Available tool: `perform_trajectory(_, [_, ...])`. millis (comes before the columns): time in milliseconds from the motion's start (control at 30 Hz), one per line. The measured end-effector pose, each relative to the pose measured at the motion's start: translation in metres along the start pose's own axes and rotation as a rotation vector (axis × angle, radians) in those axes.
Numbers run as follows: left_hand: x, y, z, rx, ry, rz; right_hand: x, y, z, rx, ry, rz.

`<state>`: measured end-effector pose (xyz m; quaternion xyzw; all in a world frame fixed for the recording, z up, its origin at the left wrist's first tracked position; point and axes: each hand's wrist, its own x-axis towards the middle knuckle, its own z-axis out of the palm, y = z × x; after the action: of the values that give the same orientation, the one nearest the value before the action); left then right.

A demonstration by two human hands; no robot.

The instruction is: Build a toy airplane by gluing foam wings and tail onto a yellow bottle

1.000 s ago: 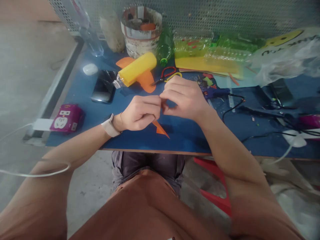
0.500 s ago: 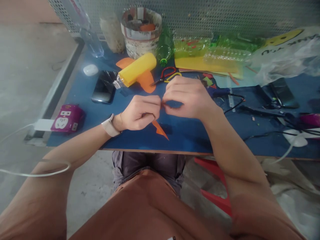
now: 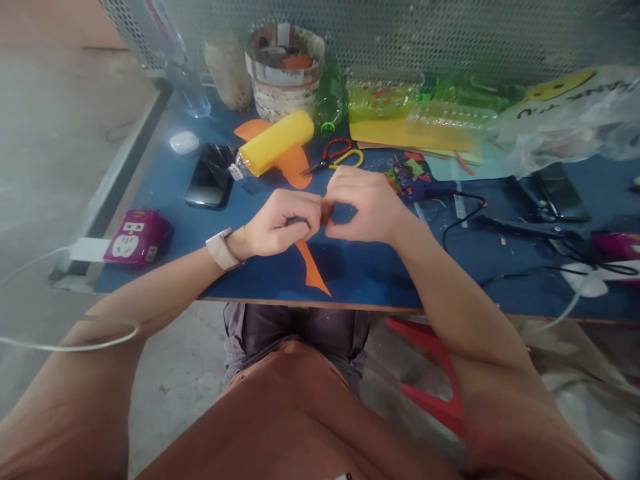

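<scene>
My left hand (image 3: 284, 223) is closed on an orange paper strip (image 3: 314, 268), whose pointed end hangs below the fingers over the blue table (image 3: 370, 277). My right hand (image 3: 367, 203) is pinched, its fingertips meeting those of my left hand; whatever lies between them is too small to make out. Beyond the hands, a bottle wrapped in yellow paper (image 3: 280, 141) lies across an orange paper shape (image 3: 297, 167). Scissors with red and yellow handles (image 3: 337, 157) rest just behind my right hand.
At the left are a phone (image 3: 211, 177), a white case (image 3: 184, 142) and a purple socket block (image 3: 137, 237). Along the back stand a bucket (image 3: 285, 73) and green bottles (image 3: 330, 100). A glue gun (image 3: 425, 189) and cables lie right.
The orange strip now hangs lower and shows more of its length below my left hand. My right hand has shifted slightly left and its fingers have curled more. The view has moved a little.
</scene>
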<state>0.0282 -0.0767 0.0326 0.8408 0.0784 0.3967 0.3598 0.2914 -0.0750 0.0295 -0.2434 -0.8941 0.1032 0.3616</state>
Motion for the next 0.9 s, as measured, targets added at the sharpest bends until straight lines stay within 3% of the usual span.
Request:
perform_trajectory(267, [-0.001, 0.002, 0.0, 0.054, -0.042, 0.003, 0.002, -0.002, 0.003, 0.102, 0.002, 0.071])
perform_trajectory(567, [0.0, 0.003, 0.0, 0.051, -0.017, 0.003, 0.001, -0.002, 0.017, 0.12, 0.089, 0.103])
perform_trajectory(900, [-0.001, 0.006, 0.0, 0.082, -0.026, 0.028, 0.001, 0.0, 0.008, 0.154, 0.084, 0.078])
